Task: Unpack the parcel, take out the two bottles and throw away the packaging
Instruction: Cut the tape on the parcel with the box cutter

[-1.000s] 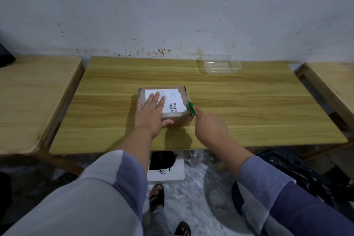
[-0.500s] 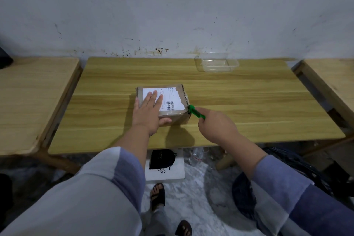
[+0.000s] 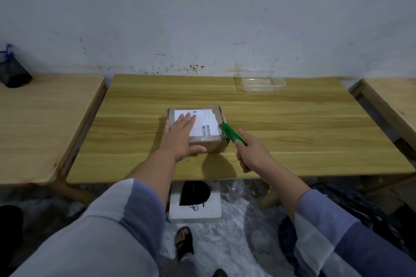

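One brown cardboard parcel point(image 3: 203, 128), white barcoded label, torn right edge

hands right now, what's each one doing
Left hand: open, pressing flat on the parcel.
Right hand: closed, gripping the green cutter at the parcel's right edge.

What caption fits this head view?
Left hand steadies the parcel while right hand works a green cutter along its edge.

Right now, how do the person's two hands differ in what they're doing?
The left hand lies flat, fingers straight, pressing the top of the cardboard parcel; the right hand is curled round a green box cutter. The left rests on the label; the right stays beside the parcel's right edge. Both work on the parcel.
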A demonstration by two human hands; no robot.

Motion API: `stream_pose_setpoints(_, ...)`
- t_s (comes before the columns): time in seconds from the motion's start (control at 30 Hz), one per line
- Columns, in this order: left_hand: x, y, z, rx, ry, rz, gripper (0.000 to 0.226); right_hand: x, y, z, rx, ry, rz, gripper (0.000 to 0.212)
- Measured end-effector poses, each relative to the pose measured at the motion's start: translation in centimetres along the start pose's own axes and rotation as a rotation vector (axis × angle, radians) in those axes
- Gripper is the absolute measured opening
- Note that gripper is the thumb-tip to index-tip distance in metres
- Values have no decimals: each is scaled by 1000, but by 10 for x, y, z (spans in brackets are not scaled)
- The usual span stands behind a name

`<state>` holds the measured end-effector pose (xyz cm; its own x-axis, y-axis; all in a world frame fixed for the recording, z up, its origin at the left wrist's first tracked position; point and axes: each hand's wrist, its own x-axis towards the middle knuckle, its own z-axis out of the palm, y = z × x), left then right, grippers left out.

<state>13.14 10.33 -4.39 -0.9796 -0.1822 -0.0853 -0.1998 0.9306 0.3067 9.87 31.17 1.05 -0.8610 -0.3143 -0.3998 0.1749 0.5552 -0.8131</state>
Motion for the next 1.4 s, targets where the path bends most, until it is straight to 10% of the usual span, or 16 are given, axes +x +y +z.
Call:
stream_pose_setpoints(0.17, -13, -21, -7, -111, 155, -63, 114, 5, -9, 13, 61, 50, 39, 36)
stream_pose_setpoints(0.57, -19, -53, -11, -504, -28, -185, 109, 24, -60, 87, -181, 78, -82, 32)
stream_pose_setpoints(1.4, -20, -70, -16, -339, -159, -15, 103, 37, -92, 151, -490, 161, -178, 44)
